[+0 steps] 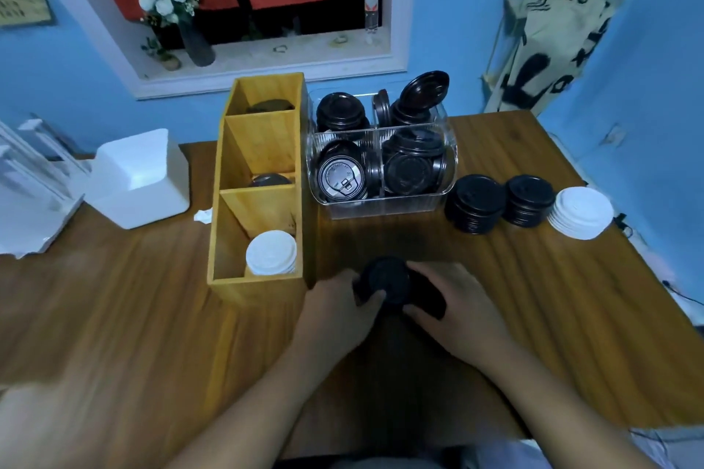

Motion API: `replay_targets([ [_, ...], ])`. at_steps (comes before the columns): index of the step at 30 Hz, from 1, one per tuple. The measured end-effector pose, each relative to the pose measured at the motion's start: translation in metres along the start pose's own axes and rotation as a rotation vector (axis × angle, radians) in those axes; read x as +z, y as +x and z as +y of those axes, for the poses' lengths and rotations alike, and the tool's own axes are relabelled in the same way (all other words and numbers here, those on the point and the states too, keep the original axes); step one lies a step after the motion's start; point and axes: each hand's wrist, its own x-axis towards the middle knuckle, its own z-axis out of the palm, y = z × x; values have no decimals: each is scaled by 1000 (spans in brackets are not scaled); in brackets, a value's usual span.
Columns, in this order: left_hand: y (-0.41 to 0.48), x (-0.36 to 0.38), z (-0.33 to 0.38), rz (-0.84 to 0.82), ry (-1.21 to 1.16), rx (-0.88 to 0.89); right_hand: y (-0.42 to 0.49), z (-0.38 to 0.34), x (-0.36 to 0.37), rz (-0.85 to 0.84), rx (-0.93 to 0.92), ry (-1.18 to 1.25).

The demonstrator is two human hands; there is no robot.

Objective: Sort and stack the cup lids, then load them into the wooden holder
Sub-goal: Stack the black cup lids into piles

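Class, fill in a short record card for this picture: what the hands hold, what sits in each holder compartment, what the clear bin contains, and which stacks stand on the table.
hands: left hand and right hand grip a black lid stack between them
holder: wooden holder, three compartments; white lids nearest, dark lids in the middle and far ones
bin: clear bin, loose black lids jumbled inside
table, right side: two black stacks, one white stack

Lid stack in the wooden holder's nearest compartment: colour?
White: the round plastic lid stack shows best in head view.
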Motion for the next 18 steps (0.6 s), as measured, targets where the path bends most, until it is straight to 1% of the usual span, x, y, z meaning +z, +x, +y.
replay_targets([
  [2,-1,-3,-4,-28,23,50,1,0,1,-19,-21,-42],
  [5,1,-2,-11,-47,52,198,5,-5,5,-55,-22,-28],
  [7,3,2,-16,-66,94,309,5,-9,11,-45,-40,-38],
  [9,5,4,-17,-64,145,368,4,-10,15,-19,-46,-65],
  [11,8,6,-19,-41,145,391,3,-8,16,7,-25,-65],
  [13,11,7,-22,-48,92,402,4,-8,18,28,-5,-60],
  [18,17,11,-27,-126,-65,330,2,-8,15,67,-7,44],
])
